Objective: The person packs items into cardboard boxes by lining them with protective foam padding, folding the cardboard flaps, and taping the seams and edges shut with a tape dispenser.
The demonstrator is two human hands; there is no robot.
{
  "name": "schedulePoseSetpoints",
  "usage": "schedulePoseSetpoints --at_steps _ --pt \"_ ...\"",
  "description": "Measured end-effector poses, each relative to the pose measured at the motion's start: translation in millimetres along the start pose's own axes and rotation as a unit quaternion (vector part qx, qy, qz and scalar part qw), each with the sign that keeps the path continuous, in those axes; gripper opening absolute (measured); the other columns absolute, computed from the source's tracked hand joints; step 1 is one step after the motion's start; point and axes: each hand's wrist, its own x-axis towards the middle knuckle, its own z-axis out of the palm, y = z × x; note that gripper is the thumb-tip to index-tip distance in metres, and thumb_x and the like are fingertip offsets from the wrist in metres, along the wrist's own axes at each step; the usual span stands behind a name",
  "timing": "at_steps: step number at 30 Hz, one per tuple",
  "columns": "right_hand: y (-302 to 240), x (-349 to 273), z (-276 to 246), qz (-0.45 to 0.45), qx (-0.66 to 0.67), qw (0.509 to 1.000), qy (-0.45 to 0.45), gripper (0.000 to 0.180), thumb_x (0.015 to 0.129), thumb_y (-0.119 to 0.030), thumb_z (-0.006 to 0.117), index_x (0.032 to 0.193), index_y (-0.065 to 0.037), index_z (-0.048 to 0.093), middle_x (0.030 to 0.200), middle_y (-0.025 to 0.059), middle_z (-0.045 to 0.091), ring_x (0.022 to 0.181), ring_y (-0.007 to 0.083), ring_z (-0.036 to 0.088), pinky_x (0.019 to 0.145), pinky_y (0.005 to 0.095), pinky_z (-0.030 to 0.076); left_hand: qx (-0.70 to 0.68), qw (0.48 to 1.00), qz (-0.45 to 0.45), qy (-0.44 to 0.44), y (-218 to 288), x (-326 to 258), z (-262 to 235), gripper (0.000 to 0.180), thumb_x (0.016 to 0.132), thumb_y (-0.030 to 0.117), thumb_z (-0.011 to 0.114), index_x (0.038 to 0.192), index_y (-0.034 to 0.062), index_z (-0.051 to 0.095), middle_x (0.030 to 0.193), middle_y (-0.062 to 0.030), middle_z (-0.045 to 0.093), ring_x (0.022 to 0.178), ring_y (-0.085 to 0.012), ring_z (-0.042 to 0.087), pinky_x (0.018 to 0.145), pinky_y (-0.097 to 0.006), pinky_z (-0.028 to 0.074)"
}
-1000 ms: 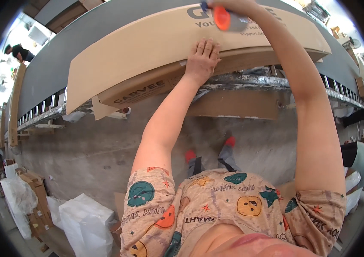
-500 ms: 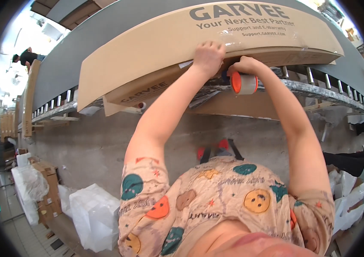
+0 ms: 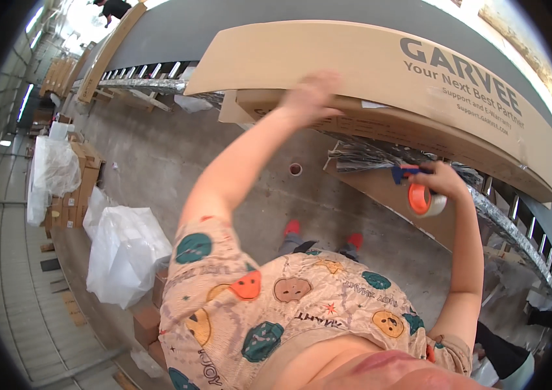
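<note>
A long brown cardboard box [image 3: 380, 127] lies across a roller conveyor, its wide top flap [image 3: 328, 55] tilted up along the near side. My left hand [image 3: 315, 97], slightly blurred, rests at the flap's near edge, with thumb and fingers apart and nothing held. In my right hand [image 3: 441, 179] is a tape dispenser [image 3: 426, 199] with a blue-and-red handle and a roll of clear tape on an orange core. It hangs below the box's near side, apart from the box. My right fingers wrap its handle and are partly hidden.
The conveyor's metal rollers and rail [image 3: 516, 227] run along the near side. A loose cardboard sheet [image 3: 386, 201] leans below it. White foam wrap [image 3: 126, 253] and stacked cartons [image 3: 81, 175] stand at left. A small tape roll [image 3: 295, 169] lies on the floor. Another person [image 3: 113, 8] works far left.
The view has swung left, so the box sits further right in it. My right hand with the tape dispenser has drawn away from the box, while my left has moved toward its left end.
</note>
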Motion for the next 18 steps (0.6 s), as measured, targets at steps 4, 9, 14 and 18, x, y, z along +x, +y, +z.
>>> schedulePoseSetpoints --at_steps 4,9,14,18 --pt "-44 -25 59 0.016 -0.047 0.998 -0.027 0.059 0.060 -0.050 0.073 0.101 -0.008 0.071 0.092 0.0195 0.069 0.086 0.0328 0.066 0.080 0.0364 0.051 0.102 0.993 -0.007 0.057 -56 -67 -40 0.072 0.075 0.043 0.072 0.131 0.0040 0.047 0.131 -0.0141 0.052 0.122 -0.0311 0.048 0.103 -0.042 0.040" --pt "-172 -1 80 -0.157 -0.103 0.977 0.101 0.052 0.063 -0.051 0.074 0.092 -0.008 0.070 0.083 0.0182 0.067 0.081 0.0333 0.065 0.073 0.0390 0.051 0.104 0.984 0.024 0.142 -74 -80 -17 0.067 0.078 0.047 0.067 0.126 0.0031 0.052 0.125 -0.0129 0.056 0.117 -0.0310 0.052 0.100 -0.043 0.041" --pt "-346 34 7 -0.174 -0.061 0.932 0.313 0.050 0.079 -0.044 0.070 0.110 -0.005 0.064 0.090 0.0065 0.065 0.086 0.0128 0.062 0.078 0.0311 0.049 0.075 0.987 0.014 0.142 -76 -86 -19 0.068 0.081 0.045 0.064 0.131 0.0032 0.045 0.133 -0.0142 0.048 0.124 -0.0299 0.045 0.104 -0.043 0.036" --pt "-367 91 -27 -0.131 0.124 0.943 0.280 0.048 0.089 -0.043 0.049 0.111 -0.003 0.064 0.108 0.0131 0.062 0.103 0.0224 0.057 0.092 0.0370 0.041 0.122 0.981 0.028 0.146 -96 -119 -28 0.065 0.082 0.030 0.064 0.136 0.0017 0.041 0.136 -0.0151 0.045 0.129 -0.0297 0.040 0.110 -0.043 0.031"
